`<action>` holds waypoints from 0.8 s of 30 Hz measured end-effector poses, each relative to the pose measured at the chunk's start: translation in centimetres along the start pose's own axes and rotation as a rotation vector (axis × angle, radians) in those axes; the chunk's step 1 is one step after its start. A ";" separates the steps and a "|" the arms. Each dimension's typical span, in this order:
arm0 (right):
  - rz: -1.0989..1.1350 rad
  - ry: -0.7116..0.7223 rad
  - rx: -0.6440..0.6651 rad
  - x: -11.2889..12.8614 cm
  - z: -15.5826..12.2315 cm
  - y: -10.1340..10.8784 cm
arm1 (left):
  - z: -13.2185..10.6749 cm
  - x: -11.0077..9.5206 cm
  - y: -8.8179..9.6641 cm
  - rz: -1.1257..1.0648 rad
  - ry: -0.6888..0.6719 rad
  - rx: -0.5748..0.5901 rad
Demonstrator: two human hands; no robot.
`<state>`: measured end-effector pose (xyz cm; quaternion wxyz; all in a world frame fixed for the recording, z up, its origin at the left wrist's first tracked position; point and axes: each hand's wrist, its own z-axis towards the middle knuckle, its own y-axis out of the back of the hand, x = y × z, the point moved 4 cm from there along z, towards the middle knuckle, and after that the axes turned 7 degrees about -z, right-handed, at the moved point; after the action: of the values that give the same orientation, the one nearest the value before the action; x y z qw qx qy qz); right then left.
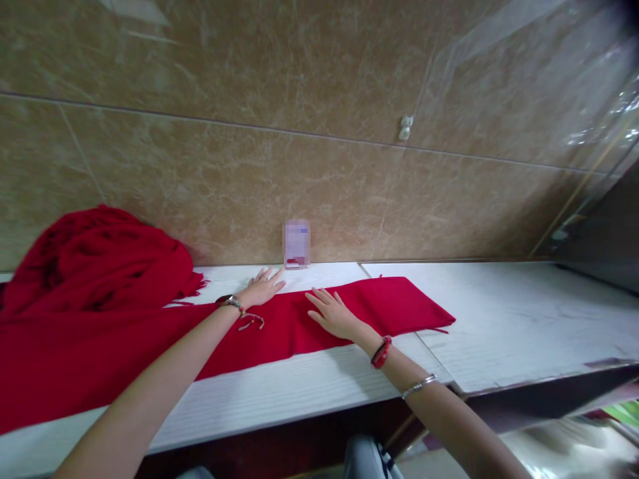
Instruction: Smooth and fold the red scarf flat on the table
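A long red fringed cloth, like a scarf or shawl [384, 303], lies stretched along the white counter, its right end folded over. My left hand [262, 289] rests at the cloth's far edge with fingers spread, the fingertips reaching onto the counter. Flat on the cloth's right part lies my right hand [332, 314], fingers extended and nothing gripped. Bracelets circle both wrists. At the left, a bunched heap of red fringed cloth [104, 263] sits behind the stretched length.
The white counter [509, 319] runs along a brown marbled tile wall [224, 173]. A small blurred card [297, 243] leans on the wall just beyond my hands. A small white fitting [405, 128] is on the wall. Dark open space lies below the counter's front edge.
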<state>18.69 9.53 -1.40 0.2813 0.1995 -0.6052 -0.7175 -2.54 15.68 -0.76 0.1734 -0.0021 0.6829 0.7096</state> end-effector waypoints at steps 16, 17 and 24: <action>-0.117 0.024 0.004 1.1 -0.4 0.3 | -3.6 0.5 -1.2 0.062 -0.205 -0.027; -0.097 0.055 0.006 2.3 0.2 -0.1 | -3.7 0.5 -1.2 0.058 -0.226 -0.044; -0.249 0.161 0.063 -0.1 0.3 -1.5 | -4.1 1.5 -1.1 0.036 -0.270 -0.083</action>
<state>18.33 9.96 -2.79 0.2313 0.3384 -0.5737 -0.7091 -4.59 12.08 -2.41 0.2507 0.0986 0.6232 0.7342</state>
